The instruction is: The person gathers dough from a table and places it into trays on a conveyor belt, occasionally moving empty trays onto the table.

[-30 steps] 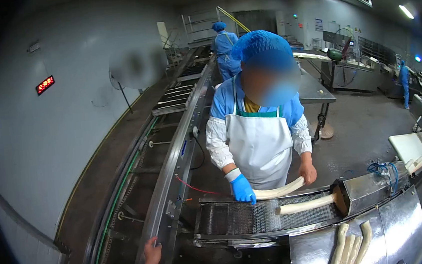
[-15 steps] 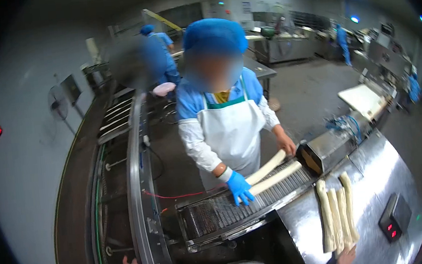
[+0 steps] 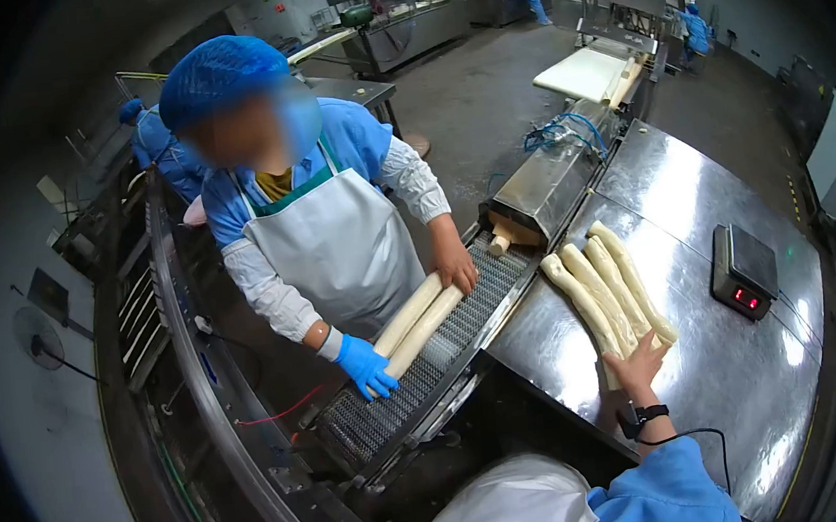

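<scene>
My right hand (image 3: 639, 365), with a black band at the wrist, lies over the near ends of several long pale dough strips (image 3: 611, 279). Its fingers are spread and touch the dough. The strips rest side by side on a shiny steel table (image 3: 665, 239). My left hand is out of view. Across from me, a co-worker's blue-gloved hand (image 3: 366, 367) and bare hand (image 3: 455, 261) hold opposite ends of two dough strips (image 3: 414, 326) on a mesh conveyor (image 3: 401, 402).
A small scale with red digits (image 3: 744, 277) stands on the table to the right. Another dough end (image 3: 499, 245) shows at the mouth of a metal housing (image 3: 546, 185) over the conveyor. A steel rail (image 3: 187, 351) runs along the left. Other people work farther back.
The view has swung to the right and my left hand has left it. My right hand has come onto the dough ends. The co-worker's two strips now lie together, farther from the housing.
</scene>
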### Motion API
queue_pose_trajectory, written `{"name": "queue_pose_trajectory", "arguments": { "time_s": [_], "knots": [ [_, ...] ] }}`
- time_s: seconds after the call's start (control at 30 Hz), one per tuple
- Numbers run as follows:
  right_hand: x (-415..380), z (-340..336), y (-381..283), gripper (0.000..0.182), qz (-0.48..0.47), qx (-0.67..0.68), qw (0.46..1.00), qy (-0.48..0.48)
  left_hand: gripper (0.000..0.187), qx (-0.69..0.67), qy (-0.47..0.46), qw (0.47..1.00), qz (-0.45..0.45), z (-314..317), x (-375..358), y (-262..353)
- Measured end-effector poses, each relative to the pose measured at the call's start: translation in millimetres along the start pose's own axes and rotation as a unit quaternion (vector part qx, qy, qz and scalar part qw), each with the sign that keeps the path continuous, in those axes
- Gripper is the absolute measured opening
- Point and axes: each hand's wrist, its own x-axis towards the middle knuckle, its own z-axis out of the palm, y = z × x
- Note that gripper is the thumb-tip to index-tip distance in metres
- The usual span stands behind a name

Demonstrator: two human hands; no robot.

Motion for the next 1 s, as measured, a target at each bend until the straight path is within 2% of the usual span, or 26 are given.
{"name": "queue_pose_trajectory", "arguments": {
  "time_s": [0.03,0.1,0.13,0.17,0.2,0.23,0.3,0.33,0.37,0.43,0.47,0.5,0.57,0.67,0.73,0.8,0.83,0.93,1.0],
  "knots": [
    [3.8,-12.8,-19.7,0.133,-0.007,-0.12,0.993,-0.017,0.057,0.0,0.009,1.0,-0.005,-2.1,-6.9,3.5],
    [36.2,-19.4,-28.1,0.136,-0.094,-0.193,0.976,-0.029,0.055,-0.217,0.047,0.96,-0.168,-21.7,-41.9,51.9],
    [50.5,-25.9,-39.6,0.137,-0.082,-0.202,0.972,-0.087,0.055,-0.221,0.065,0.957,-0.177,-16.8,-33.4,30.8],
    [52.0,-39.9,-60.6,0.138,-0.073,-0.213,0.964,-0.143,0.048,-0.302,0.058,0.939,-0.151,-12.6,-20.9,23.2],
    [60.9,-48.5,-74.5,0.14,-0.06,-0.216,0.96,-0.169,0.041,-0.378,0.057,0.916,-0.121,-15.6,-22.9,18.8],
    [71.1,-51.5,-86.9,0.141,-0.048,-0.221,0.955,-0.194,0.041,-0.382,0.084,0.911,-0.131,-20.8,-30.0,10.3],
    [102.4,-35.3,-87.5,0.141,-0.068,-0.219,0.952,-0.204,0.041,-0.14,0.142,0.964,-0.178,-28.3,-47.9,7.3],
    [113.1,-29.3,-92.4,0.141,-0.07,-0.221,0.95,-0.209,0.043,-0.208,0.072,0.967,-0.13,-40.3,-55.2,-2.6],
    [124.7,-25.2,-96.6,0.141,-0.069,-0.223,0.949,-0.213,0.043,-0.212,0.092,0.962,-0.142,-42.0,-71.4,-10.9],
    [136.7,-23.8,-101.0,0.141,-0.088,-0.222,0.944,-0.227,0.041,-0.272,0.147,0.924,-0.223,-38.8,-94.5,-3.2],
    [144.3,-19.4,-97.1,0.141,-0.083,-0.221,0.942,-0.239,0.047,-0.24,0.145,0.929,-0.243,-52.9,-118.3,38.3],
    [151.6,-12.3,-86.4,0.146,-0.107,-0.221,0.942,-0.229,0.047,-0.241,0.156,0.925,-0.248,-55.6,-124.9,34.4],
    [155.6,-13.7,-87.5,0.146,-0.128,-0.233,0.931,-0.25,0.047,-0.227,0.107,0.945,-0.207,-60.3,-130.7,35.2],
    [148.3,-20.8,-87.4,0.146,-0.157,-0.247,0.915,-0.278,0.047,-0.23,0.113,0.94,-0.226,-67.7,-154.2,112.2],
    [143.5,-27.1,-88.9,0.145,-0.171,-0.252,0.905,-0.297,0.046,-0.23,0.109,0.937,-0.237,-66.9,-157.7,118.7],
    [137.7,-36.6,-95.2,0.146,-0.184,-0.266,0.896,-0.305,0.047,-0.175,0.078,0.971,-0.145,-61.8,-146.7,116.3],
    [139.3,-34.9,-86.6,0.145,-0.205,-0.264,0.894,-0.299,0.047,-0.176,0.075,0.971,-0.145,-60.0,-148.5,122.9],
    [124.9,-42.9,-78.2,0.147,-0.223,-0.266,0.891,-0.291,0.047,-0.02,0.094,0.995,-0.029,-53.0,-140.3,148.6],
    [114.1,-52.1,-69.4,0.145,-0.233,-0.271,0.888,-0.288,0.047,-0.022,0.089,0.996,-0.011,-51.1,-141.5,165.4]
  ]
}}
